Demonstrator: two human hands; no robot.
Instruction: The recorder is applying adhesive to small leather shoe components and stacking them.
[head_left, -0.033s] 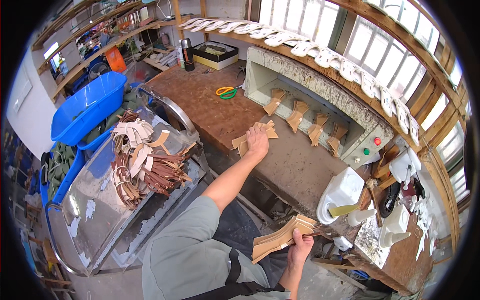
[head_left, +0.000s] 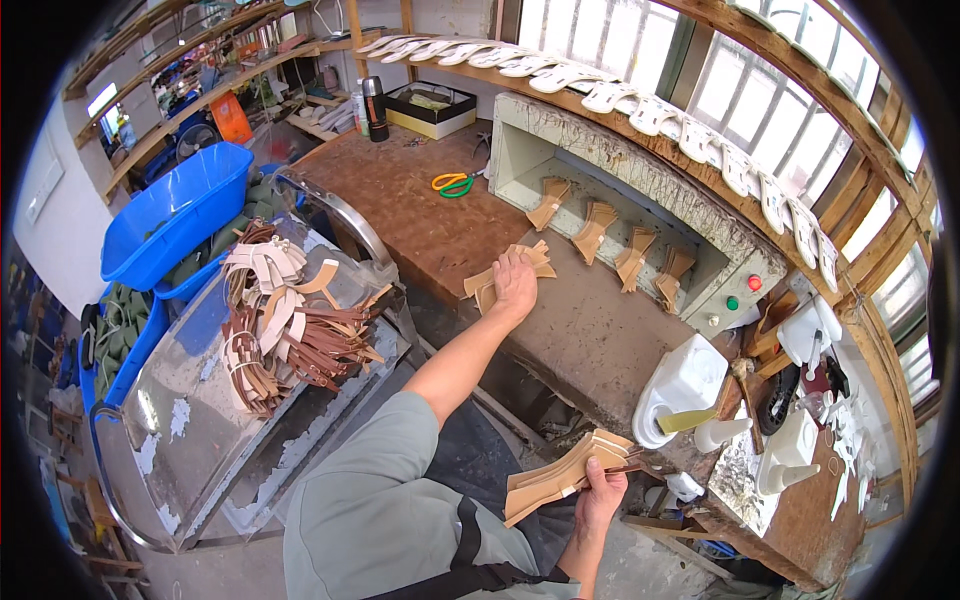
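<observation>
Blue tub [head_left: 178,222], strap bundles [head_left: 315,335] on a cart [head_left: 160,385], scissors [head_left: 466,181] on the bench [head_left: 400,190]; the left hand [head_left: 515,287], arm outstretched, covers tan pieces [head_left: 543,262] there, grip unclear; the right hand [head_left: 600,492], low, clamps a tan stack [head_left: 558,477]; white container [head_left: 692,375] beyond.

Left arm [head_left: 464,362] outstretched, right fingers [head_left: 596,472] curled

Barred windows [head_left: 590,35], brown workbench [head_left: 425,205], pale wall [head_left: 50,210]
</observation>
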